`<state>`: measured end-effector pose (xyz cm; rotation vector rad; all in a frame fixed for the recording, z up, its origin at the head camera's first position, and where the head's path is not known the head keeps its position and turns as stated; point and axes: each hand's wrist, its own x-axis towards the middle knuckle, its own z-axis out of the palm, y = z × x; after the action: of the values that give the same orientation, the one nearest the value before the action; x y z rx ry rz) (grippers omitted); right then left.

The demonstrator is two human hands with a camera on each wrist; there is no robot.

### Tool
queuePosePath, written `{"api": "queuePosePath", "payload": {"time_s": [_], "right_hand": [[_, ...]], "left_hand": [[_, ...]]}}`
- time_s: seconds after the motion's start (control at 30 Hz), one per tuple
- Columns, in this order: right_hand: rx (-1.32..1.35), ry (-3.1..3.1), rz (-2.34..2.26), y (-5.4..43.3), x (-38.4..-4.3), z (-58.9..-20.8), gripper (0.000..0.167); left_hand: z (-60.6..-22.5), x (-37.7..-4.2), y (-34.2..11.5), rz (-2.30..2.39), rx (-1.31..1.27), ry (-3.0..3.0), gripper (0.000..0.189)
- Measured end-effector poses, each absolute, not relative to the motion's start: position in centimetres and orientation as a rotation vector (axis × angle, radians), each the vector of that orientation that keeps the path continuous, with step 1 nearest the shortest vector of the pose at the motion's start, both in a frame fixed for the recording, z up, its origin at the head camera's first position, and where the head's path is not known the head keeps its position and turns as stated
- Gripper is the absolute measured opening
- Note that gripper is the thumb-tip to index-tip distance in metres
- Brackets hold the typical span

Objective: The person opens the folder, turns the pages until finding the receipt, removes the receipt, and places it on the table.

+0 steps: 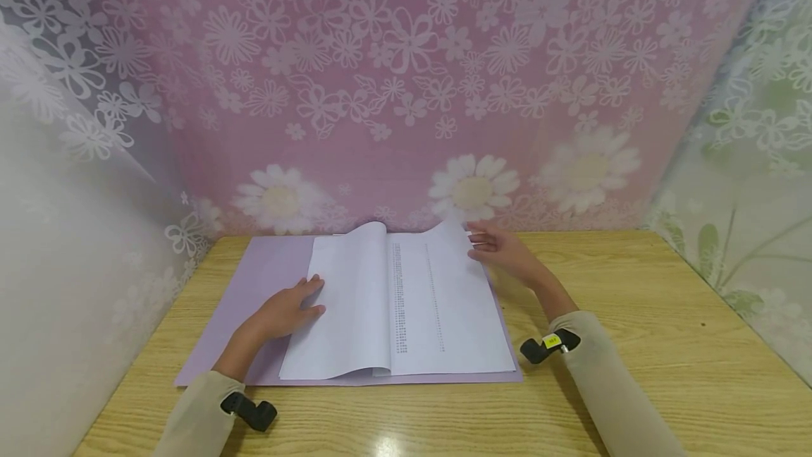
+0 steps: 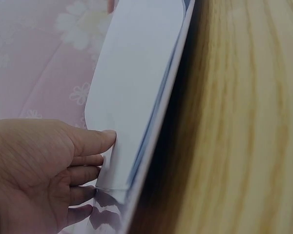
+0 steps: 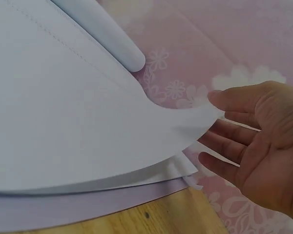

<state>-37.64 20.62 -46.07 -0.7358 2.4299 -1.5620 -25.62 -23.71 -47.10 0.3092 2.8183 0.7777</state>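
A purple folder (image 1: 271,266) lies spread on the wooden table with a stack of white sheets inside. The right-hand page (image 1: 472,323) carries two columns of small print, too small to read. At its top right corner my right hand (image 1: 504,252) pinches the page between thumb and forefinger, and in the right wrist view that lifted corner (image 3: 200,114) curves up off the sheets below. My left hand (image 1: 285,312) rests at the outer edge of the turned left pages (image 1: 345,302), its thumb (image 2: 105,140) against the paper and its fingers fairly straight.
The wooden table (image 1: 634,316) extends right of the folder and along its front. A pink floral cloth (image 1: 380,154) hangs right behind the table's back edge, with pale floral cloth at both sides. A black wrist mount (image 1: 250,411) sits on each sleeve.
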Motion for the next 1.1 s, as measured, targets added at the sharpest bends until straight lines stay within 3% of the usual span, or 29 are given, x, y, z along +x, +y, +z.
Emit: {"api": "queuePosePath", "payload": {"time_s": [0.17, 0.37, 0.73, 1.1], "right_hand": [[-0.729, 2.373, -1.581, 20.7, -37.3, -45.5, 0.053], [-0.79, 2.291, -1.538, 20.8, -36.8, -44.9, 0.05], [-1.013, 2.045, -1.424, 20.0, -36.5, -44.1, 0.087], [-1.078, 2.066, -1.238, 18.2, -35.2, -43.5, 0.096]], "left_hand": [[-47.0, -25.6, -23.7, 0.776, 0.301, 2.821, 0.064], [-47.0, -25.5, -23.7, 0.775, 0.307, 2.823, 0.064], [-47.0, -25.4, -23.6, 0.77, 0.305, 2.832, 0.064], [-46.8, -25.3, -23.5, 0.788, 0.315, 2.825, 0.063]]}}
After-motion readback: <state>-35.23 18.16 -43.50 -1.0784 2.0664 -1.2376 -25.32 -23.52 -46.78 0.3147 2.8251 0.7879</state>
